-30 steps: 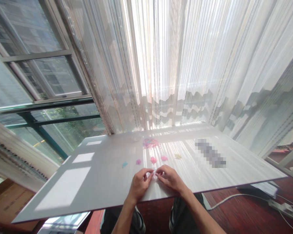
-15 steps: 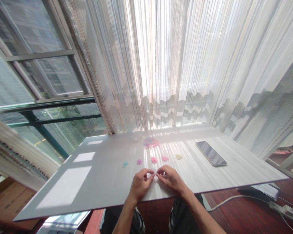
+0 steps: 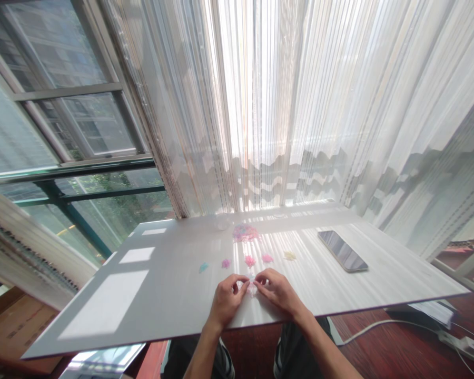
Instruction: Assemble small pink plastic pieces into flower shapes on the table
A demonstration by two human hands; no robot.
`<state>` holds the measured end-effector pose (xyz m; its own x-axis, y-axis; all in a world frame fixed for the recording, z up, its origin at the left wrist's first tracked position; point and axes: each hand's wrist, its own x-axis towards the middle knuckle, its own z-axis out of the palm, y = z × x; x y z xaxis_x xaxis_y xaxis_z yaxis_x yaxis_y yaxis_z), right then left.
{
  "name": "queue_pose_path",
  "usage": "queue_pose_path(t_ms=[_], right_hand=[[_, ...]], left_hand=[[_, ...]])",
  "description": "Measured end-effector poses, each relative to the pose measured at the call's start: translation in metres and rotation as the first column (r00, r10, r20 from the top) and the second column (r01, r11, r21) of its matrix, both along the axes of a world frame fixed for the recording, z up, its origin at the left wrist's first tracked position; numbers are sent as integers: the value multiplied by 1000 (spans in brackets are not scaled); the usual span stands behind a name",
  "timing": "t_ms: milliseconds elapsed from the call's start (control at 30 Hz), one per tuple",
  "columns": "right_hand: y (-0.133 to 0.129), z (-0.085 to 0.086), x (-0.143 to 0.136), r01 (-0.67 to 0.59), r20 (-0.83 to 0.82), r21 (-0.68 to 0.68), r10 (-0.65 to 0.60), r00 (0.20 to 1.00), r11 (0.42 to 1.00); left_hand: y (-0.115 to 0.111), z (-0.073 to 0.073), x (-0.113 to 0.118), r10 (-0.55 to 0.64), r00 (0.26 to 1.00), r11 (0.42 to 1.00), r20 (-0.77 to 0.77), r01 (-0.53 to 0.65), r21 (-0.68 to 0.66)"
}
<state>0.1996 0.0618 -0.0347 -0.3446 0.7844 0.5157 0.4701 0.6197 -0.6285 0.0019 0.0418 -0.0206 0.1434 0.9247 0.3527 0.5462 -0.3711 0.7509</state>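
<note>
My left hand [image 3: 231,296] and my right hand [image 3: 275,289] meet near the table's front edge, thumb and forefinger of each pinched together, tips almost touching. Whatever lies in the pinches is too small to make out. Under the fingertips is a little heap of pale pink bits [image 3: 253,290], partly covered by the fingers. Just beyond lie small separate heaps: teal [image 3: 203,268], purple [image 3: 226,263], deep pink [image 3: 249,260], light pink [image 3: 267,258] and pale yellow [image 3: 289,255]. Farther back is a larger mixed heap [image 3: 245,232] of pink, purple and bluish bits.
The white table [image 3: 174,295] has sunlit patches on its left. A smartphone [image 3: 343,250] lies to the right. A clear round container [image 3: 221,221] stands at the back, before the sheer curtain [image 3: 260,105]. A white cable [image 3: 387,321] and power strip [image 3: 464,345] are on the floor.
Both hands stay almost in place, still pinched over the pale pink bits, with only slight finger movement. The view has shifted very slightly.
</note>
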Motion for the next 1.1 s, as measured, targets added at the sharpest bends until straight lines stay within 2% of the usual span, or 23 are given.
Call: queue_pose_path(t_ms=[200, 367, 467, 633, 767, 900, 1100], right_hand=[[1, -2, 0, 7, 2, 12, -7, 1000, 1000], [1, -3, 0, 26, -5, 22, -26, 1000, 999], [0, -1, 0, 27, -13, 14, -26, 1000, 1000], [0, 0, -1, 26, -23, 4, -26, 999, 1000], [0, -1, -2, 39, -30, -6, -39, 999, 999], [0, -2, -2, 44, -28, -9, -45, 999, 999], [0, -1, -1, 44, -14, -18, -45, 999, 999]], left_hand=[[1, -3, 1, 6, 999, 999, 35, -7, 33], [1, -3, -3, 16, 992, 996, 122, -27, 90], [2, 3, -22, 48, 990, 988, 132, -66, 139], [9, 17, -77, 255, 964, 932, 74, -266, 248], [16, 17, -111, 353, 935, 908, -16, -339, 244], [24, 9, -122, 392, 916, 908, -84, -371, 195], [32, 2, -121, 482, 860, 876, -170, -471, 100]])
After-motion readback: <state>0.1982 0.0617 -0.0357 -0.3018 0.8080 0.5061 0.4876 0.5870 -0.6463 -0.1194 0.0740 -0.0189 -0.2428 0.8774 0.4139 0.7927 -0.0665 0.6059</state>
